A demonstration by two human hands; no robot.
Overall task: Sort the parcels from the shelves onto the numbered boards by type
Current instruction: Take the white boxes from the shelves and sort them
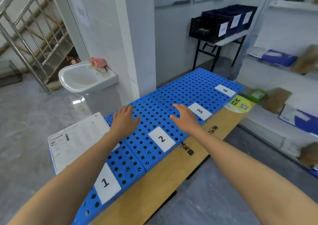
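A: Biggest first. The blue boards (172, 94) run from 7 o'clock up to 1 o'clock ahead of us, tagged 1 to 4. Only board 1 seems to carry anything.

B: The shelves (275, 70) stand at 3 o'clock, blurred. Brown packets (306, 61) and a blue-and-white bag (278, 58) sit there. We cannot tell their types from here, so a hasty grab risks a wrong board.

A: Next, the cardboard sheet (172, 178) under the boards juts toward us at 5 o'clock. We judge that a foot catching it on the turn to the shelves could drag the whole row askew.

B: The white parcel (77, 138) lies flat at 9 o'clock on the far end of board 1, seemingly past its edge. A brush from a forearm could tip it to the floor.

A: Hands: our left hand (123, 119) and right hand (185, 119) hover over board 2, fingers spread, grasping nothing.

B: Smallest, the paper labels. Label 1 (106, 183) sits at 6 o'clock, right beside the left forearm. We could scuff it loose and lose the numbering.
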